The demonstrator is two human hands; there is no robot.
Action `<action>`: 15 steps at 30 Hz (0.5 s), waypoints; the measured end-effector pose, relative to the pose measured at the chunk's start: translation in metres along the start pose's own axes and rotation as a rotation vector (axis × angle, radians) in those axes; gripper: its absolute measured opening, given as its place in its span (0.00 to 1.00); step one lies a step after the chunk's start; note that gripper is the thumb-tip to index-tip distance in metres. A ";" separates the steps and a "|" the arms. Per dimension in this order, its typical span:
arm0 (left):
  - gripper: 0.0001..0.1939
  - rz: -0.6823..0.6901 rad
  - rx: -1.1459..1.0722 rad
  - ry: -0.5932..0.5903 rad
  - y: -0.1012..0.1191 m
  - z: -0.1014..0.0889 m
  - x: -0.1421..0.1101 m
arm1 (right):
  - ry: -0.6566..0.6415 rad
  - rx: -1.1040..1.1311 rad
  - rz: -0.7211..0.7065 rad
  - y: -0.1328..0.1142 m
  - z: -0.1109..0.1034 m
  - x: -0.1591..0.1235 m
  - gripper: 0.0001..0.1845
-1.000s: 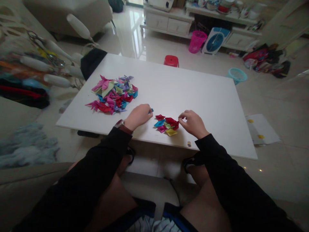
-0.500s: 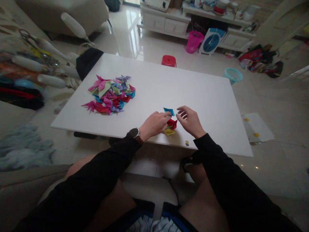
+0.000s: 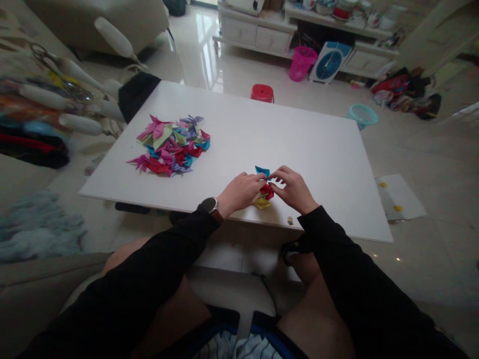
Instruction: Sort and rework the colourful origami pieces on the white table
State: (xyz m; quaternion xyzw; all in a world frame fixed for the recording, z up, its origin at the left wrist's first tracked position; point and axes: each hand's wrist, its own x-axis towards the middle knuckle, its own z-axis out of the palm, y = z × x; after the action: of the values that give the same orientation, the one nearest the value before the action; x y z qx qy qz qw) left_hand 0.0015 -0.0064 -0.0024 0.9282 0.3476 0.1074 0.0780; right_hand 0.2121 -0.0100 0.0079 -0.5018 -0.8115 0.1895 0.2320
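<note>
A small blue folded-paper boat (image 3: 262, 170) is just above the white tabletop near its front edge, partly covered by fingers. My left hand (image 3: 243, 190), wearing a watch on its wrist, pinches it from the left. From the right, my right hand (image 3: 292, 188) has its thumb and fingertips at the boat's right side, fingers curled. Directly below the fingertips sits a red folded-paper piece (image 3: 268, 191), half hidden by both hands. Closer to me lies a yellow folded-paper piece (image 3: 262, 203) on the table.
A heap of colourful origami (image 3: 172, 147) lies on the left part of the white table (image 3: 292, 134). A small cartoon sticker (image 3: 290, 220) is at the front edge. Beyond the table stand a red stool (image 3: 262, 92), a pink basket (image 3: 302, 64) and a light-blue basket (image 3: 362, 114).
My right hand has moved left, and its fingertips have closed in on the blue paper boat. My left hand keeps its place and grip.
</note>
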 end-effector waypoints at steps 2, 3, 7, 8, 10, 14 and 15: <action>0.14 -0.003 0.003 -0.008 0.000 0.000 0.000 | 0.000 -0.008 0.000 -0.001 0.000 0.001 0.04; 0.14 -0.004 0.004 -0.012 0.000 0.000 0.000 | 0.003 -0.013 0.000 -0.001 0.000 0.001 0.04; 0.15 0.000 0.006 -0.011 0.000 -0.002 0.000 | 0.018 -0.021 -0.010 -0.001 0.001 0.001 0.04; 0.15 0.003 0.007 -0.010 0.000 -0.002 0.000 | 0.023 -0.023 -0.018 0.000 0.001 0.001 0.04; 0.15 0.009 0.014 -0.014 0.000 -0.003 -0.001 | 0.026 -0.032 -0.031 0.000 0.002 0.002 0.05; 0.15 0.010 0.021 -0.022 0.001 -0.004 0.000 | 0.018 -0.065 -0.036 0.000 0.002 0.002 0.05; 0.15 0.009 0.018 -0.021 0.001 -0.004 0.000 | 0.019 -0.075 -0.038 -0.001 0.002 0.002 0.06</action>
State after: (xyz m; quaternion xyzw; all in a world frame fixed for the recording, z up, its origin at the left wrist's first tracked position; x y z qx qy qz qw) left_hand 0.0013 -0.0069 0.0015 0.9316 0.3433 0.0950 0.0726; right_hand 0.2094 -0.0086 0.0070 -0.4964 -0.8252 0.1498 0.2241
